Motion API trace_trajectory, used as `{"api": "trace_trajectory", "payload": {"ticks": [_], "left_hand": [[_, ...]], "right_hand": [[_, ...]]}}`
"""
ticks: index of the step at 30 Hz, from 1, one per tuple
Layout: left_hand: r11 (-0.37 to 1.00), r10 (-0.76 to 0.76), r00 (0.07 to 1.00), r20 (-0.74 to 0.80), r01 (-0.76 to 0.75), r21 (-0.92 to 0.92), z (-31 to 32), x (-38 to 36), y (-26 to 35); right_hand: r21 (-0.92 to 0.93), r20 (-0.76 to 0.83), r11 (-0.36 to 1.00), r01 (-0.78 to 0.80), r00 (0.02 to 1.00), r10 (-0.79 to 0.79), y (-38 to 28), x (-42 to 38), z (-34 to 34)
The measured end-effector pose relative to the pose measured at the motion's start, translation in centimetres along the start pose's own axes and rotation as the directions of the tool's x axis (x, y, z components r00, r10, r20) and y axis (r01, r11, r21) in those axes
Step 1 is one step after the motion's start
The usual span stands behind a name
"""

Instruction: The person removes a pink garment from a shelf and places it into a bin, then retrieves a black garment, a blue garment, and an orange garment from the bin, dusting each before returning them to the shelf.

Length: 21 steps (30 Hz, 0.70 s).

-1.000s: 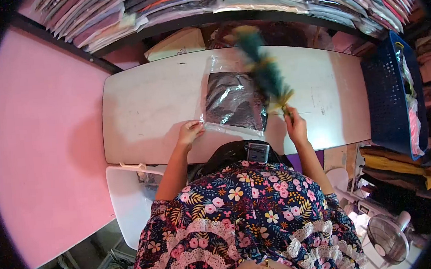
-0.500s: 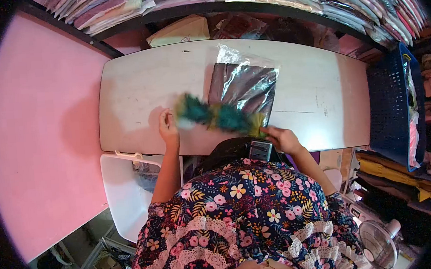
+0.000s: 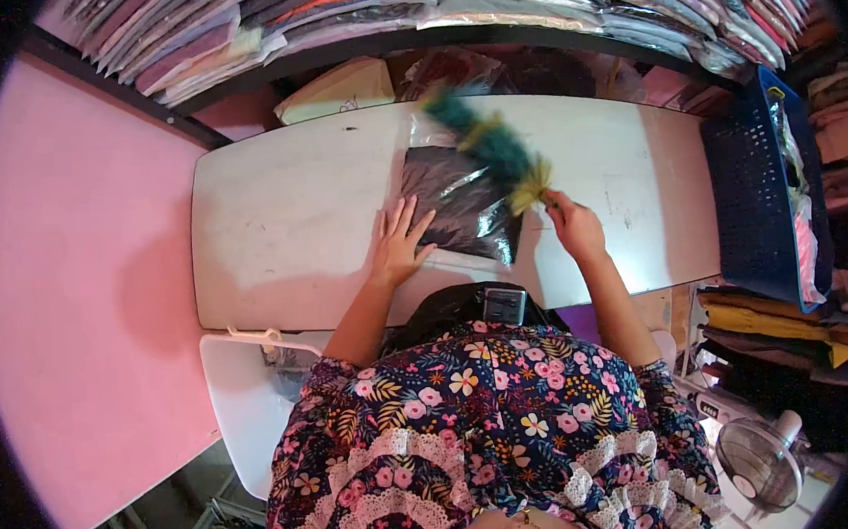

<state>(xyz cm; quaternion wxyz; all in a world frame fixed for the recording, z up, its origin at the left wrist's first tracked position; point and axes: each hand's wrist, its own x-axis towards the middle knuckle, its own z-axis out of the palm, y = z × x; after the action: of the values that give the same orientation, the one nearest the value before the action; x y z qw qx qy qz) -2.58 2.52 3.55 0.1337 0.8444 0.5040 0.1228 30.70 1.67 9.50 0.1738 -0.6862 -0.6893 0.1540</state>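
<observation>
A folded dark garment in a clear plastic bag [image 3: 450, 209] lies flat on the white table [image 3: 283, 215]. My left hand [image 3: 402, 243] is spread with its fingers apart, its fingertips at the bag's left edge. In my right hand [image 3: 576, 226], at the bag's right side, the fingers are closed round the end of a green and yellow fluffy duster [image 3: 499, 146]. The duster slants up and left over the bag's upper part, blurred by motion, and hides some of the bag's far end.
Bagged garments [image 3: 348, 14] are stacked on a shelf along the back. A blue basket [image 3: 758, 192] stands at the table's right end, with folded clothes [image 3: 772, 324] below it. To the lower left is a white tub [image 3: 242, 405], and a small fan [image 3: 758, 467] is at lower right.
The duster has swung from lying across the bag's near end to pointing up over its far end. My left hand has moved right and come down flat at the bag's edge.
</observation>
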Motion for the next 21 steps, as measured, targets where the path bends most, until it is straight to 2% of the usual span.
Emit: {"api": "trace_trajectory", "payload": {"ticks": [2, 4, 6, 8, 10, 12, 14, 16, 18, 19, 20, 21], "left_hand": [[0.999, 0.011, 0.999, -0.047, -0.012, -0.029, 0.5, -0.2, -0.5], [0.999, -0.041, 0.997, -0.065, 0.038, -0.038, 0.4, -0.4, -0.5], [0.999, -0.046, 0.998, -0.052, 0.046, -0.012, 0.3, -0.4, -0.4], [0.999, -0.053, 0.998, -0.040, 0.053, 0.013, 0.3, -0.5, -0.4], [0.999, -0.031, 0.995, -0.093, 0.033, 0.016, 0.3, -0.6, -0.5], [0.999, -0.038, 0.995, -0.093, 0.039, 0.013, -0.1, -0.6, 0.1], [0.999, -0.039, 0.997, -0.070, 0.039, 0.003, -0.2, -0.4, 0.2], [0.999, -0.037, 0.996, -0.077, 0.037, 0.000, -0.3, -0.5, 0.2], [0.999, -0.032, 0.996, -0.082, 0.032, -0.006, -0.3, -0.4, 0.1], [1.000, -0.030, 0.996, -0.078, 0.029, -0.007, -0.3, -0.4, 0.0], [1.000, -0.029, 0.997, -0.075, 0.028, -0.008, -0.4, -0.5, 0.0], [1.000, -0.022, 0.997, -0.071, 0.022, -0.007, -0.4, -0.5, 0.0]], "right_hand": [[0.010, -0.035, 0.998, -0.061, 0.998, 0.061, -0.7, 0.6, -1.0], [0.185, -0.095, 0.975, 0.120, 0.990, -0.104, -1.3, 0.1, -1.2], [0.226, -0.052, 0.929, 0.293, 0.956, -0.289, -1.5, -2.0, 0.1], [0.040, 0.199, 0.977, 0.210, 0.956, -0.213, -2.4, -3.9, 0.1], [0.077, 0.171, 0.982, 0.172, 0.968, -0.183, 0.1, -4.9, 2.3], [0.166, -0.130, 0.986, -0.029, 0.990, 0.051, 2.4, -5.4, 3.5], [0.156, -0.111, 0.941, -0.301, 0.941, 0.320, 3.5, -5.4, 2.6], [0.323, -0.241, 0.914, -0.246, 0.912, 0.331, 2.7, -6.1, 1.9], [0.341, -0.169, 0.924, -0.174, 0.955, 0.242, 1.5, -7.5, 1.7], [0.306, -0.183, 0.952, 0.007, 0.982, 0.052, 1.8, -8.6, 2.7], [0.290, -0.109, 0.952, 0.103, 0.991, -0.074, 2.1, -9.6, 3.6], [0.193, 0.052, 0.979, 0.067, 0.996, -0.079, 1.3, -10.3, 3.2]]}}
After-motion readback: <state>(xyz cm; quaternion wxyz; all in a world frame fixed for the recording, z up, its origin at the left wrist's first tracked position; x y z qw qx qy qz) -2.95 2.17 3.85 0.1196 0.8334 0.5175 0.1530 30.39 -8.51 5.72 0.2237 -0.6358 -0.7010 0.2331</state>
